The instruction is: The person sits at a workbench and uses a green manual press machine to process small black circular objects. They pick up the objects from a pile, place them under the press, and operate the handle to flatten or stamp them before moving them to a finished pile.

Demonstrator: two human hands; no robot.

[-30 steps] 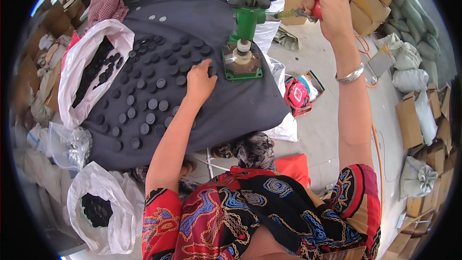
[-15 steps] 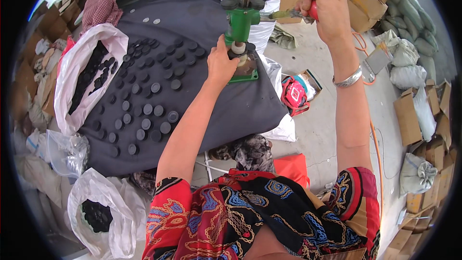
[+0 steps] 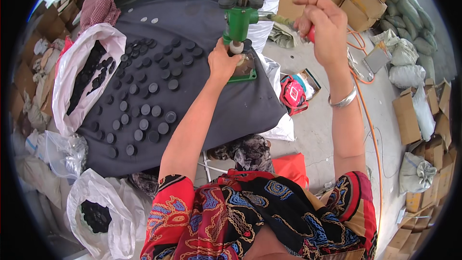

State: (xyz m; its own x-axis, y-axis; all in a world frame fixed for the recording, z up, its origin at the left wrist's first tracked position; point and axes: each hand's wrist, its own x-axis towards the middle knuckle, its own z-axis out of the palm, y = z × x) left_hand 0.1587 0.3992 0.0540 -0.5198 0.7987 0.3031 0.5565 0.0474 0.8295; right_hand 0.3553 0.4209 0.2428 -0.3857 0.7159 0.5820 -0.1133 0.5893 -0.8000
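Note:
A green hand press point(image 3: 239, 24) with a white-tipped ram point(image 3: 236, 48) stands at the far end of the dark cloth. My left hand point(image 3: 222, 65) is at its base, thumb and fingers bent around the spot under the ram; what they hold there is hidden. My right hand point(image 3: 328, 33) is closed on the press lever point(image 3: 278, 18) at its red knob point(image 3: 311, 34), with the index finger stretched out. A dark round piece point(image 3: 247, 45) shows just right of the ram. Several black round caps point(image 3: 156, 110) lie scattered left of my left forearm.
The dark cloth point(image 3: 226, 120) covers the table. A white sack of black pieces point(image 3: 60, 101) lies at its left edge; another white sack point(image 3: 122, 212) stands below. A red bag point(image 3: 292, 94) and orange hose point(image 3: 368, 120) are on the floor. Cardboard boxes point(image 3: 406, 118) line the right.
My right hand has come down and slightly nearer, with the lever's knob end lower. My left hand stays at the press base. The view has shifted slightly.

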